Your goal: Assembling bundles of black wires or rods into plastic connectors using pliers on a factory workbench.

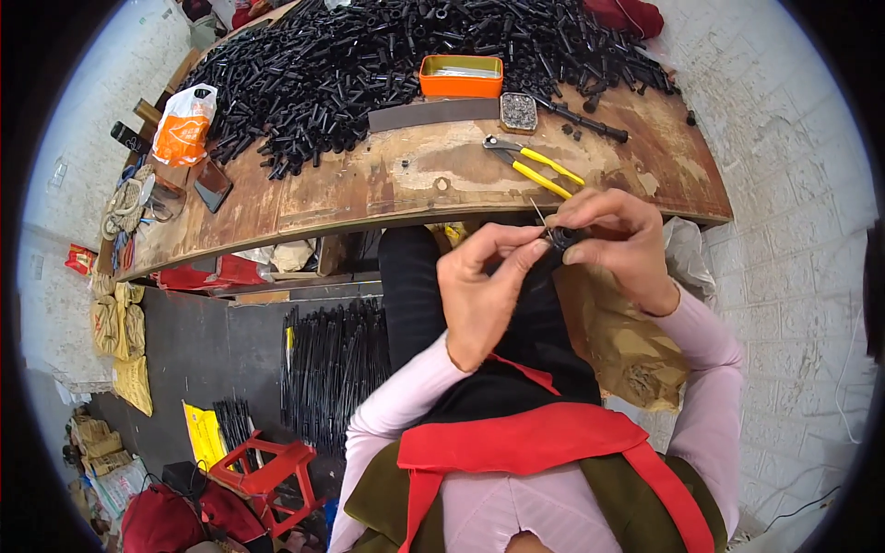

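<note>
Just off the table's front edge, above my lap, both my hands meet fingertip to fingertip. Thumb and forefinger of my right hand [622,241] pinch a small black part [561,238], mostly hidden by the fingers. From the left side my left hand [484,286] pinches at a thin metal pin [540,214], which slants up and left beside the black part. Whether the pin sits in the part cannot be made out. Pliers [548,170] with yellow handles lie on the table just beyond my hands, with nobody holding them.
Black tubular parts [369,64] heap over the wooden table [350,189]. An orange box [461,85] of thin pins, a clear dish [518,112] of small metal pieces and a grey strip [433,114] stand before the heap. A phone [213,186] lies left; a red stool [267,475] stands on the floor.
</note>
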The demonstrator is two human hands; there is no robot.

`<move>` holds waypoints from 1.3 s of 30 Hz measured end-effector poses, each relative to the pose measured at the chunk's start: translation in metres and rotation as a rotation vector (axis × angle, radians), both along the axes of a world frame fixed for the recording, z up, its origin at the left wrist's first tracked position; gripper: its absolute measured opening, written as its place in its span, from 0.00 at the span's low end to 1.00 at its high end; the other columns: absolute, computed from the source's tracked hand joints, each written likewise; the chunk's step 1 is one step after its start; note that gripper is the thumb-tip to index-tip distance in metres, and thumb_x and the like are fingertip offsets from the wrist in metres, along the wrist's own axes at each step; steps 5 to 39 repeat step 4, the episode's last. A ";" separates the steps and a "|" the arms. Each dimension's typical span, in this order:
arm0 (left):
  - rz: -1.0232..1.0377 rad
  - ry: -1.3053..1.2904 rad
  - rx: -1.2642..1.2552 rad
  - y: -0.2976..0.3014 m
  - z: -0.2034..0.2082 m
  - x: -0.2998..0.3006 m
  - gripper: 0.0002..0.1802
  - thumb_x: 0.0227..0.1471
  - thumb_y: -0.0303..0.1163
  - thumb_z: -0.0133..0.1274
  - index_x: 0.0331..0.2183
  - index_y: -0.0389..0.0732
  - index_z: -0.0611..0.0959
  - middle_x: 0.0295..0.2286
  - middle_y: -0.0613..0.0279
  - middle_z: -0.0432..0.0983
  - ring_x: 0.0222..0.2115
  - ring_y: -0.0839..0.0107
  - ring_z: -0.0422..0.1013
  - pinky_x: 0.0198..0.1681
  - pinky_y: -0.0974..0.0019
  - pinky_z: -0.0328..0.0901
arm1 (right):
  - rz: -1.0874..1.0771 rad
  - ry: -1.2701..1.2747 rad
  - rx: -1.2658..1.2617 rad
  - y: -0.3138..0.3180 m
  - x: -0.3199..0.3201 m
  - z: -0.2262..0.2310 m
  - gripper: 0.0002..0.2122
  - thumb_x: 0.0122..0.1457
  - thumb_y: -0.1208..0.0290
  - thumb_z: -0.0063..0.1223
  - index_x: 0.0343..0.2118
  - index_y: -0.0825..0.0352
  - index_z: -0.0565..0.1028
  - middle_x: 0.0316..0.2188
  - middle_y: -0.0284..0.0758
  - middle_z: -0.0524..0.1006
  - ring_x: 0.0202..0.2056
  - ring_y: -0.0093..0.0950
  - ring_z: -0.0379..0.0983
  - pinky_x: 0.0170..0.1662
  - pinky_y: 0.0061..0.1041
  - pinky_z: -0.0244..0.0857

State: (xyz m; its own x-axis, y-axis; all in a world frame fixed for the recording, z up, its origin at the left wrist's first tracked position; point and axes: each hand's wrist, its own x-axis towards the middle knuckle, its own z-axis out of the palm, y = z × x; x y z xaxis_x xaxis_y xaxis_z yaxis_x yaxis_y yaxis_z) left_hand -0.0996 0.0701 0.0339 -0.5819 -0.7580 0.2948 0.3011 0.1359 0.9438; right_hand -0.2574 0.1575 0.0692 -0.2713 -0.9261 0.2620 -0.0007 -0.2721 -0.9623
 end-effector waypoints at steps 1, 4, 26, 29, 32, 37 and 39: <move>0.065 -0.024 -0.041 0.006 0.002 0.001 0.07 0.51 0.21 0.58 0.35 0.32 0.83 0.30 0.58 0.81 0.30 0.77 0.76 0.34 0.75 0.68 | -0.076 -0.003 -0.025 0.001 0.004 0.000 0.16 0.43 0.87 0.65 0.36 0.70 0.75 0.36 0.41 0.77 0.41 0.31 0.75 0.48 0.29 0.68; 0.192 0.000 -0.381 0.009 -0.002 0.006 0.11 0.55 0.22 0.52 0.41 0.34 0.82 0.37 0.52 0.81 0.38 0.61 0.78 0.41 0.68 0.70 | -0.123 -0.011 0.038 0.002 0.006 0.002 0.17 0.42 0.87 0.65 0.37 0.70 0.75 0.38 0.42 0.77 0.45 0.34 0.74 0.52 0.31 0.66; 0.192 0.000 -0.381 0.009 -0.002 0.006 0.11 0.55 0.22 0.52 0.41 0.34 0.82 0.37 0.52 0.81 0.38 0.61 0.78 0.41 0.68 0.70 | -0.123 -0.011 0.038 0.002 0.006 0.002 0.17 0.42 0.87 0.65 0.37 0.70 0.75 0.38 0.42 0.77 0.45 0.34 0.74 0.52 0.31 0.66; 0.192 0.000 -0.381 0.009 -0.002 0.006 0.11 0.55 0.22 0.52 0.41 0.34 0.82 0.37 0.52 0.81 0.38 0.61 0.78 0.41 0.68 0.70 | -0.123 -0.011 0.038 0.002 0.006 0.002 0.17 0.42 0.87 0.65 0.37 0.70 0.75 0.38 0.42 0.77 0.45 0.34 0.74 0.52 0.31 0.66; 0.192 0.000 -0.381 0.009 -0.002 0.006 0.11 0.55 0.22 0.52 0.41 0.34 0.82 0.37 0.52 0.81 0.38 0.61 0.78 0.41 0.68 0.70 | -0.123 -0.011 0.038 0.002 0.006 0.002 0.17 0.42 0.87 0.65 0.37 0.70 0.75 0.38 0.42 0.77 0.45 0.34 0.74 0.52 0.31 0.66; 0.192 0.000 -0.381 0.009 -0.002 0.006 0.11 0.55 0.22 0.52 0.41 0.34 0.82 0.37 0.52 0.81 0.38 0.61 0.78 0.41 0.68 0.70 | -0.123 -0.011 0.038 0.002 0.006 0.002 0.17 0.42 0.87 0.65 0.37 0.70 0.75 0.38 0.42 0.77 0.45 0.34 0.74 0.52 0.31 0.66; 0.192 0.000 -0.381 0.009 -0.002 0.006 0.11 0.55 0.22 0.52 0.41 0.34 0.82 0.37 0.52 0.81 0.38 0.61 0.78 0.41 0.68 0.70 | -0.123 -0.011 0.038 0.002 0.006 0.002 0.17 0.42 0.87 0.65 0.37 0.70 0.75 0.38 0.42 0.77 0.45 0.34 0.74 0.52 0.31 0.66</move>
